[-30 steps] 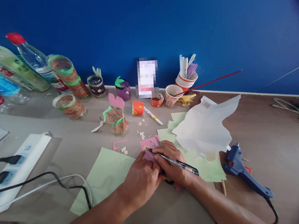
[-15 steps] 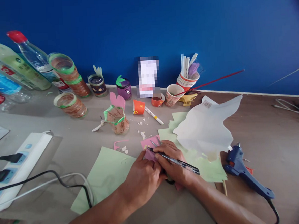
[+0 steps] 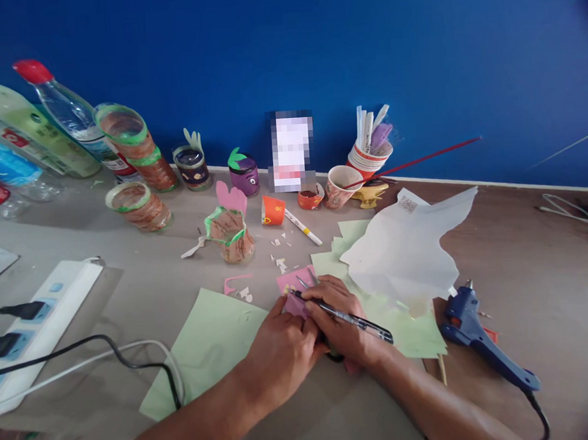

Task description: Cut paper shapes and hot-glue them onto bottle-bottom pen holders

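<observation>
In my right hand is a black-and-clear pen, gripped between thumb and fingers, its tip down at a small piece of pink paper. My left hand lies just left of it, fingers curled, thumb and fingertips on that pink piece. Under and behind the tip lies a pink sheet with small yellowish bits. Scissor blades show beside it; a dark handle peeks out below my hands, mostly hidden. A green sheet lies under my left wrist side.
A glue gun lies right of green papers and torn white paper. Decorated jars, a marker and paper cups stand or lie behind. A power strip with cables and several bottles occupy the left.
Almost nothing differs. The pen's rear end has shifted very slightly; both hands stay in the same place over the pink paper.
</observation>
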Demonstrator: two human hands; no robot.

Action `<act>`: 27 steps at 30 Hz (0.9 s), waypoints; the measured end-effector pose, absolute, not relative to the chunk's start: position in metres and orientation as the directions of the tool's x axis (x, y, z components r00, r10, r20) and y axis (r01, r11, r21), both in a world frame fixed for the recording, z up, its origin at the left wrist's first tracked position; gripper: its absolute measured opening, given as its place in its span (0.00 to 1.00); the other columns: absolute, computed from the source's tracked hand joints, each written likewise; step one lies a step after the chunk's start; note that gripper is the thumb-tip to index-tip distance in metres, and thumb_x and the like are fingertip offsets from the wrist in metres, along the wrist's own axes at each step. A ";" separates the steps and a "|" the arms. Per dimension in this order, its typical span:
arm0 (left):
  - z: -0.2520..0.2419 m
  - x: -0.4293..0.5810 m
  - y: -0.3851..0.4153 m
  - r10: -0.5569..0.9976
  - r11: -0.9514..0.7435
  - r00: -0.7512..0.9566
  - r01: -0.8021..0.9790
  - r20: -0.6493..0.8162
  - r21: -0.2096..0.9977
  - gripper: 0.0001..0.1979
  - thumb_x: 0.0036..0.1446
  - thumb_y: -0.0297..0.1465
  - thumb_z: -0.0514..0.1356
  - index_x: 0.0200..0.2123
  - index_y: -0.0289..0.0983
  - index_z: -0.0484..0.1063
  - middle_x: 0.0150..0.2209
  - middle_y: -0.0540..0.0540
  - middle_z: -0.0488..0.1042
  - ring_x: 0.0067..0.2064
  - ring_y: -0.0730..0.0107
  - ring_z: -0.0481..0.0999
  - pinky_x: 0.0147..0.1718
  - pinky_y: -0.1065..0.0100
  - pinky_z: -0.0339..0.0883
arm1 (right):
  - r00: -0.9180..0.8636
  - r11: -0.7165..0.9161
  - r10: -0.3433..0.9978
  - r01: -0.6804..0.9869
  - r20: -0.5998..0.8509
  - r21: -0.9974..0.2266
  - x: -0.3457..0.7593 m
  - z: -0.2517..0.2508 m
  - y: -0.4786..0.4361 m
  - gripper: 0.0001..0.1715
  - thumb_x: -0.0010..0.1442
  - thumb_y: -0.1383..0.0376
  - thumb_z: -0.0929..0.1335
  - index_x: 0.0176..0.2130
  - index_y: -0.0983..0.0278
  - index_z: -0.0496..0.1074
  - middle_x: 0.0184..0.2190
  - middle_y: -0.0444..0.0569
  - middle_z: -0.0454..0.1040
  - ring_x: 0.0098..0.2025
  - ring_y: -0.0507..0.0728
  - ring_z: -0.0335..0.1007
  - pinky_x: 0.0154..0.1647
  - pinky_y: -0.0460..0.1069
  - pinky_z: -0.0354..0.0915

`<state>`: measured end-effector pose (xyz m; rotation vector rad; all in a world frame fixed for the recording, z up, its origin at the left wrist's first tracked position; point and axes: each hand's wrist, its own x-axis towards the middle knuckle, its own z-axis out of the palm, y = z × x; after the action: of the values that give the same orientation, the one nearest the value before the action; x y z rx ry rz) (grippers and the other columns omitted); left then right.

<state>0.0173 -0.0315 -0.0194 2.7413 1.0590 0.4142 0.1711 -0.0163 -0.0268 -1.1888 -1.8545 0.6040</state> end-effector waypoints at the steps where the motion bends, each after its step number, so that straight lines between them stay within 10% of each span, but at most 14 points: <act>1: -0.020 0.017 -0.032 0.680 -0.731 0.707 0.631 0.193 0.261 0.10 0.59 0.35 0.59 0.38 0.33 0.72 0.32 0.42 0.79 0.41 0.58 0.79 0.54 0.53 0.64 | -0.211 0.441 0.897 0.497 0.389 -0.747 0.171 -0.026 -0.016 0.07 0.59 0.71 0.66 0.35 0.60 0.72 0.28 0.45 0.78 0.30 0.55 0.73 0.51 0.59 0.64; 27: -0.019 0.017 -0.031 0.678 -0.731 0.715 0.630 0.172 0.261 0.11 0.58 0.35 0.60 0.38 0.32 0.73 0.32 0.41 0.79 0.42 0.57 0.79 0.55 0.52 0.64 | -0.210 0.445 0.894 0.516 0.395 -0.732 0.171 -0.026 -0.016 0.08 0.60 0.71 0.65 0.35 0.60 0.73 0.28 0.45 0.78 0.30 0.55 0.73 0.51 0.59 0.65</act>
<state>0.0171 -0.0315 -0.0187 2.7362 1.0536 0.3830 0.1714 -0.0161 -0.0258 -1.1934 -1.8700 0.5768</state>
